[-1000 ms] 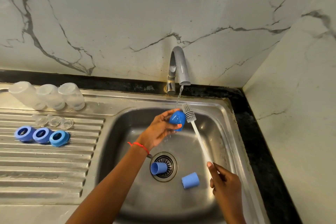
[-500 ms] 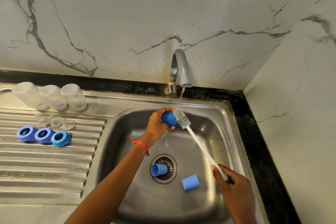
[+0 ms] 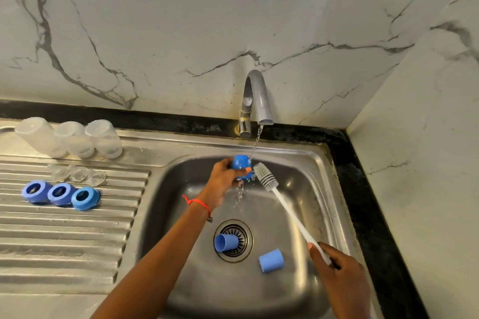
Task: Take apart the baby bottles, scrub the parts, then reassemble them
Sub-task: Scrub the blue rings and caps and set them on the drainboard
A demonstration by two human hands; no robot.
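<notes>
Since a moment ago the bottle brush (image 3: 265, 176) has drawn back from the blue cap (image 3: 241, 163), now just beside the left hand (image 3: 223, 182) fingers clamped round it. Right hand (image 3: 337, 269) fingers grip the handle end, hiding it

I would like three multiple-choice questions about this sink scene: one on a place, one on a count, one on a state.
1. Where do the blue rings lie?
A. in the basin
B. on the ribbed drainboard
C. on the black counter

2. How many blue caps lie on the bottom of the sink?
A. one
B. two
C. four

3. The tap is:
A. running
B. off
C. covered

Answers:
1 B, the three rings sit in a row on the drainboard.
2 B, one cap lies on the drain, another cap beside it.
3 A, water falls onto the cap gripped in the left hand.
</notes>
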